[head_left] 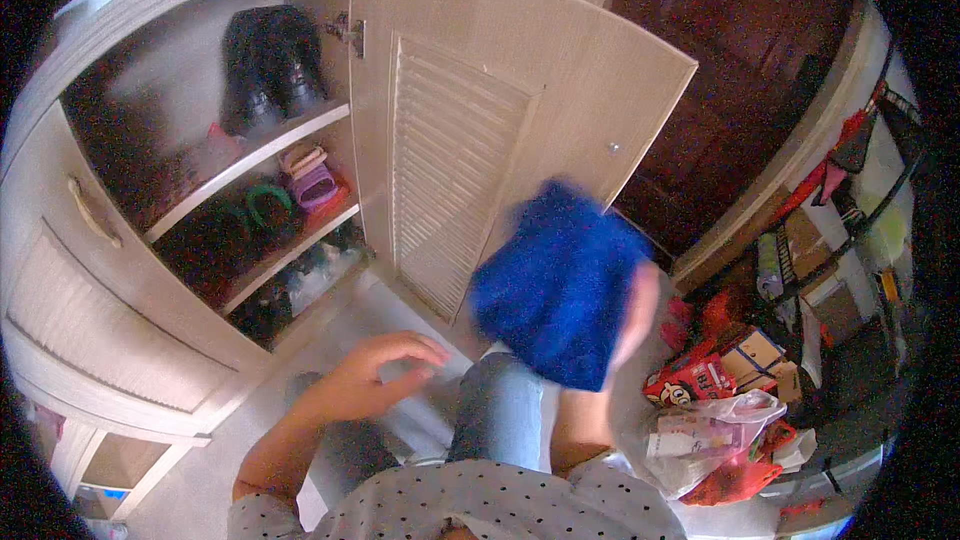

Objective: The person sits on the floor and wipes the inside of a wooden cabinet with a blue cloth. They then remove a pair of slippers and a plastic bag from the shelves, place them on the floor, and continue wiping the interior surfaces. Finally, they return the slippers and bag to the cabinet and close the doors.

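Note:
A blue cloth (560, 285) hangs bunched in my right hand (637, 318), whose fingers wrap round its right edge; both are somewhat blurred. The cloth is in front of the lower part of an open louvred cabinet door (465, 130). My left hand (385, 375) is held over the floor before the cabinet, thumb and fingers apart, with nothing in it. Inside the cabinet, black boots (270, 70) stand on the top shelf (250, 165). Purple slippers (315, 185) and a green-rimmed shoe (268, 205) sit on the shelf below.
At the left is another cabinet door (120, 290), closed, with a curved handle. A dark red door (740, 70) stands behind the open one. On my right, a red patterned bag (690, 380), a clear plastic bag (710, 435) and a cardboard box (752, 358) crowd the floor.

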{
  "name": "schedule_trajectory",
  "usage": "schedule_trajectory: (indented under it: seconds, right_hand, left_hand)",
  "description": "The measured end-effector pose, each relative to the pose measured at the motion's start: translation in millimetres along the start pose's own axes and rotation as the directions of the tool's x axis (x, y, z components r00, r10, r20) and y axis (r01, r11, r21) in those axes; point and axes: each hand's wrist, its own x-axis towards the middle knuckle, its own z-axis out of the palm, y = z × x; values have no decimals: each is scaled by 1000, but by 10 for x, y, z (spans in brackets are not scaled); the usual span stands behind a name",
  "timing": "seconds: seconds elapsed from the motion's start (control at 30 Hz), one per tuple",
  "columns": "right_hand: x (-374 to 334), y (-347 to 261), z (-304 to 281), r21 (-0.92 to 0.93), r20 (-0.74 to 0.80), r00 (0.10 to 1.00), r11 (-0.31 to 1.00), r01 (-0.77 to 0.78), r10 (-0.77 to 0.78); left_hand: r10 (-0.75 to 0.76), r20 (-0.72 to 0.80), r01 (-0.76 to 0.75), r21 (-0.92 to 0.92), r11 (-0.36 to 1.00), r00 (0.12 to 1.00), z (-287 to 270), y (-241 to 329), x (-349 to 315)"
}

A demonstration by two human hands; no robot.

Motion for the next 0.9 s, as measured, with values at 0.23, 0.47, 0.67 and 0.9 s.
schedule_trajectory:
  seconds: [0.23,0.47,0.67,0.9]
  right_hand:
    - [777,-789,918,-582,636,315,-171,795,-704]
    - [1335,-666,1105,-45,925,372,-949,312,78]
    - [1752,-215,1327,158,889,384,-954,254,249]
    - [2435,887,1712,125,882,390,-931,344,262]
  left_hand:
    - [-317,-50,302,-200,932,947,179,-1286,-189]
    - [-312,117,332,-238,913,943,468,-2281,-375]
    - [-284,289,289,23,957,914,616,-2229,-369]
    - [-438,437,286,371,884,786,673,-2323,-574]
